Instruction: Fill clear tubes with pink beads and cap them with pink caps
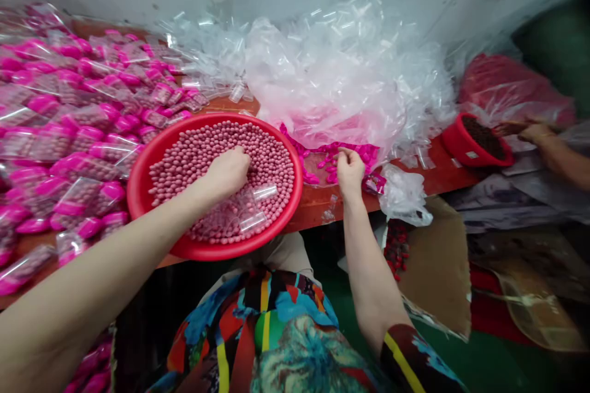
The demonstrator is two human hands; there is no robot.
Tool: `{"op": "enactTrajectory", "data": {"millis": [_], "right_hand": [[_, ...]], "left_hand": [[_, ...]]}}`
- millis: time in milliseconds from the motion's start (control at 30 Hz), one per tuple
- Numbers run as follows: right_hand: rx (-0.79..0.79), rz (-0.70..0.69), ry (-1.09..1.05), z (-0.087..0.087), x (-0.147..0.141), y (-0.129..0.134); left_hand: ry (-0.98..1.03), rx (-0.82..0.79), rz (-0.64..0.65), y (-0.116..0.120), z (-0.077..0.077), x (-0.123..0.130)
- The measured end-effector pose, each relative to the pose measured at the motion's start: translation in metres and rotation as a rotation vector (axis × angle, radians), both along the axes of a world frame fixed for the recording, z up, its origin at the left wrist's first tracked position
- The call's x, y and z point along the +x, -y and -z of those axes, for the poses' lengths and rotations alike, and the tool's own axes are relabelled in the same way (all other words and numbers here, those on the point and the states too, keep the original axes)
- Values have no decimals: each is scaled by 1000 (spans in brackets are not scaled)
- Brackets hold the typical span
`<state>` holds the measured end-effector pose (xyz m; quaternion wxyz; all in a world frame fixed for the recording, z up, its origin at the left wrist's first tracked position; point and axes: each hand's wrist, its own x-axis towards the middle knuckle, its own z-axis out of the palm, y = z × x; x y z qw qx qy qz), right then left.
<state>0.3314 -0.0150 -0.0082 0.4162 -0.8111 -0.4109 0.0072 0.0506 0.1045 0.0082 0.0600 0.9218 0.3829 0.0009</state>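
A wide red basin (297, 178) full of small pink balls (216, 141) stands at the table's front edge. Over the balls, my left hand (230, 171) is closed with its fingers curled down; what it holds is hidden. A few clear plastic tubes (253, 221) lie on the balls in front of that hand. To the right of the basin, my right hand (350, 172) is pinched at a heap of bright pink plastic pieces (327, 156) in the mouth of a clear bag (322, 86). Anything between its fingertips is too small to make out.
Filled tubes with pink ends (83, 116) cover the left of the table. Clear empty tubes (207, 49) are piled along the wall. At right, another person's hand (537, 132) is beside a red bucket of dark pieces (482, 135). A cardboard box (437, 264) stands below.
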Motion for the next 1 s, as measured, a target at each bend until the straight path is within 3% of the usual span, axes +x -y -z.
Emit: {"op": "enactTrajectory", "data": {"millis": [100, 267, 333, 500, 667, 800, 1000], "right_hand": [[-276, -103, 173, 13, 7, -22], [-532, -118, 344, 24, -6, -57], [-626, -77, 409, 25, -4, -55], [-785, -81, 535, 28, 10, -28], [-837, -121, 621, 29, 16, -14], [-865, -122, 658, 27, 16, -10], [-982, -160, 628, 25, 21, -22]], "left_hand": [[220, -114, -30, 3, 10, 25], [881, -655, -143, 1, 11, 21], [1044, -818, -165, 4, 3, 4], [1213, -1173, -221, 28, -19, -41], [1454, -1533, -249, 56, -19, -55], [1573, -1645, -267, 67, -15, -56], [1630, -1625, -350, 74, -18, -62]]}}
